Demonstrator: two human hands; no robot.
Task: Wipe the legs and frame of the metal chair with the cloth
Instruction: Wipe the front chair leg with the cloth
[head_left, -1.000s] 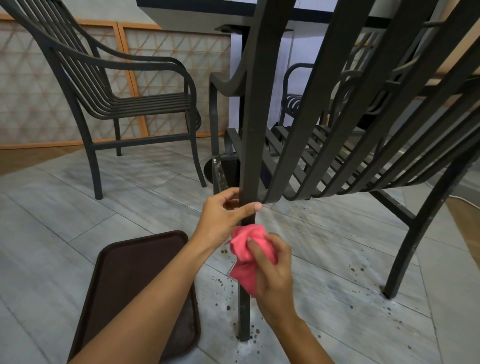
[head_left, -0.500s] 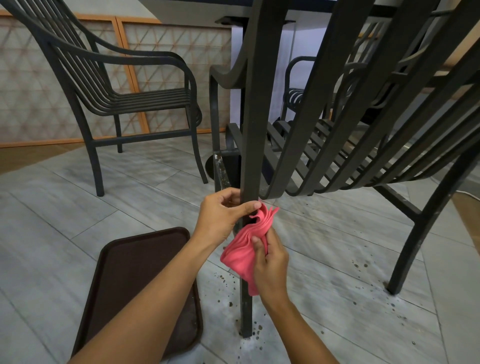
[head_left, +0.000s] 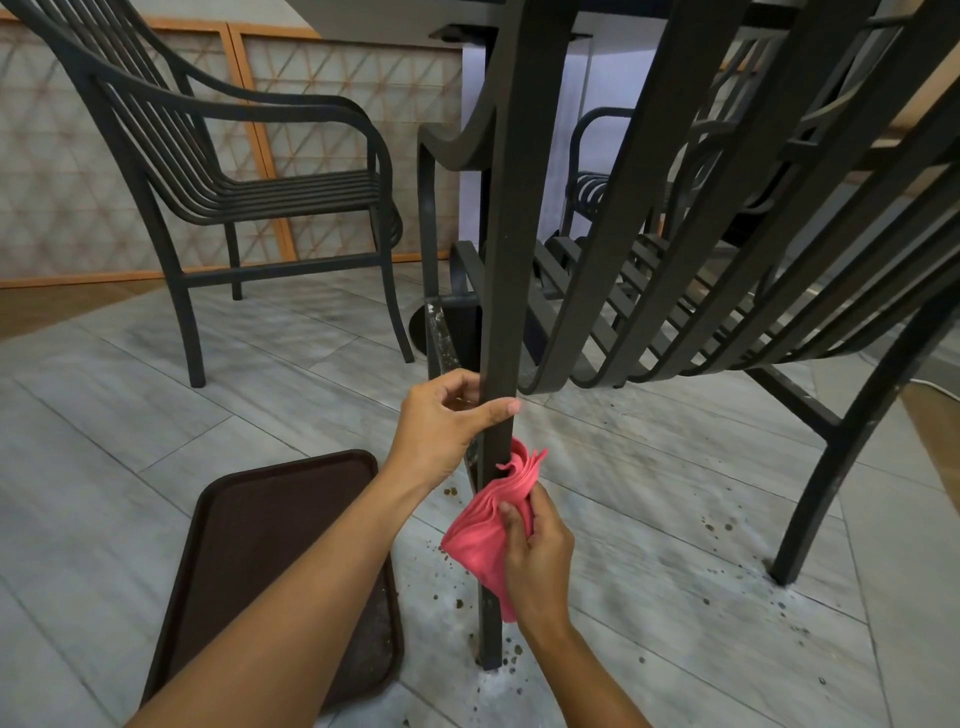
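1. The left hand (head_left: 441, 421) is wrapped round the chair's near leg (head_left: 501, 291), thumb across the front, steadying it just under the seat slats.
2. The right hand (head_left: 535, 561) pinches a bunched pink cloth (head_left: 483, 535) against the same leg, just below the left hand, with the leg's lower stretch bare down to the floor.
3. From where I stand, this looks like the leg-wiping step, with plenty of frame left to do.
4. To do it well, I'd spread the cloth so it wraps the leg rather than touching on one folded edge, then draw it down in one firm stroke to the foot.
5. The grime seems worst low down: brown specks dot the tiles (head_left: 649, 519) round the foot, so the bottom wants extra passes.
6. Keep the upper hand gripping so the chair doesn't tip or skid.
7. A brown tray (head_left: 249, 519) lies on the floor just left of the leg.
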